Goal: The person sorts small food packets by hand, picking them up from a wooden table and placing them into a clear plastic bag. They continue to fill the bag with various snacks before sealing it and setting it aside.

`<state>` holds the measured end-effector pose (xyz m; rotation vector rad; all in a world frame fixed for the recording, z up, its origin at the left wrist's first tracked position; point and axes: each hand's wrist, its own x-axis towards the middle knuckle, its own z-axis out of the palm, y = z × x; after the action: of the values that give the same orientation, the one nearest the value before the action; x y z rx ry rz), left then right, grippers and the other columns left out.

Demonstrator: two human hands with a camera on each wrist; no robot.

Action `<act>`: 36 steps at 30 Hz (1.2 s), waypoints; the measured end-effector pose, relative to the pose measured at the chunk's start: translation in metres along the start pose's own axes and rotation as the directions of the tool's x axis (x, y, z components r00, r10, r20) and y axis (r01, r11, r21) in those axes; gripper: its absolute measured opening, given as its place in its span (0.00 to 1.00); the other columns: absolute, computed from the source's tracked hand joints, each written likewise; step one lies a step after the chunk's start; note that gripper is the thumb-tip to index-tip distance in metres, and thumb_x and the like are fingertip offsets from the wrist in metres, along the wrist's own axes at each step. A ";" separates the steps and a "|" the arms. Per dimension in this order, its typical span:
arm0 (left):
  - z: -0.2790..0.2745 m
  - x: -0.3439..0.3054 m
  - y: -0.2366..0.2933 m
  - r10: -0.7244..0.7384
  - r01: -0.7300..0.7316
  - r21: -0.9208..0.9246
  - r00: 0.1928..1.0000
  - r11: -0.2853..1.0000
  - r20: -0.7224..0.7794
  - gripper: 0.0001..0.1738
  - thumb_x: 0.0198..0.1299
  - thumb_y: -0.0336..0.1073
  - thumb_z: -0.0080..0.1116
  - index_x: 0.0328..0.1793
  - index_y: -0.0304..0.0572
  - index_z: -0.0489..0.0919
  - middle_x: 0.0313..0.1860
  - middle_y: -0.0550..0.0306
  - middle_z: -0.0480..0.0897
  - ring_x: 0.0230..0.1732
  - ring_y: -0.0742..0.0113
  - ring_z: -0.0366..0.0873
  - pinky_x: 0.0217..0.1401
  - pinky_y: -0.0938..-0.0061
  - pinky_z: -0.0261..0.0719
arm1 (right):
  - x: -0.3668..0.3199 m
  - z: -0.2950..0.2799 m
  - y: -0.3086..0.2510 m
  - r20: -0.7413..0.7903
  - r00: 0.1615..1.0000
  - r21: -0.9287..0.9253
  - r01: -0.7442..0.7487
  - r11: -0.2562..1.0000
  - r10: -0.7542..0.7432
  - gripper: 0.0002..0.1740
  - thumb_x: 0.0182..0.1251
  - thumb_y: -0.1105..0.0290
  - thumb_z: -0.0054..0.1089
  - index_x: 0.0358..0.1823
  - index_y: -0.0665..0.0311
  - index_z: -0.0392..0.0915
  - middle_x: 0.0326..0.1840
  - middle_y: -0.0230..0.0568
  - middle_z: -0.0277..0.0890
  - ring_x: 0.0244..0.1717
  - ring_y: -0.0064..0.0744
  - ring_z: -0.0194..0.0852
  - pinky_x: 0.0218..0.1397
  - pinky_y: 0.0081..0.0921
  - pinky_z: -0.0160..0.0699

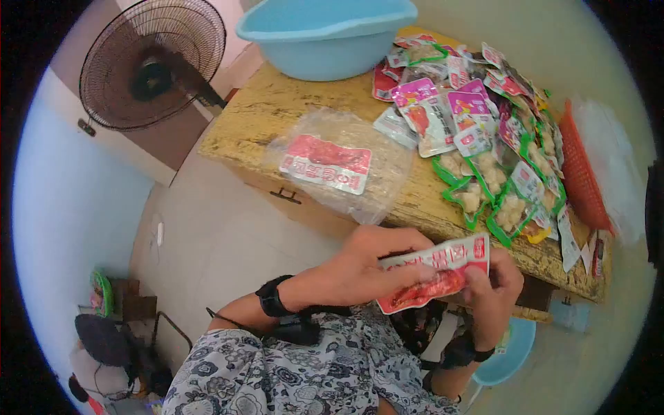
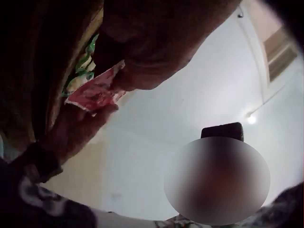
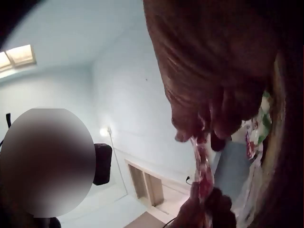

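A red and white snack packet (image 1: 436,273) is held between both hands in front of the lap. The left hand (image 1: 366,266) grips its left end, thumb across the front and fingers behind. At the right end the right hand (image 1: 494,290) pinches it between thumb and curled fingers. In the left wrist view the packet (image 2: 97,92) spans between the left hand (image 2: 147,47) and the right hand (image 2: 76,130). The right wrist view shows the packet (image 3: 203,166) edge-on below the right hand (image 3: 213,71), with the left hand (image 3: 204,209) at its lower end.
On the worn yellow table (image 1: 242,117) lie a clear bag with a red label (image 1: 325,162) and a heap of small packets (image 1: 484,124). A blue basin (image 1: 325,41) stands at the back, a red basket (image 1: 584,166) at the right. A fan (image 1: 152,69) is at the left.
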<state>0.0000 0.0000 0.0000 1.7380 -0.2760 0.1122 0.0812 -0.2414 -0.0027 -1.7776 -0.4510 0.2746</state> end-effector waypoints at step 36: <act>-0.023 0.026 -0.014 0.249 0.044 0.618 0.891 0.785 -0.379 0.05 0.60 0.27 0.65 0.41 0.38 0.81 0.31 0.52 0.78 0.29 0.56 0.77 0.31 0.67 0.75 | 0.009 0.021 -0.004 -0.204 0.963 0.313 -0.108 0.943 0.178 0.15 0.70 0.70 0.65 0.54 0.65 0.75 0.31 0.31 0.80 0.16 0.10 0.65 0.14 0.13 0.59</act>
<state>0.0309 0.0220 -0.0031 2.2807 0.0172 0.7514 0.0800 -0.2183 -0.0040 -1.5218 -0.1042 0.2227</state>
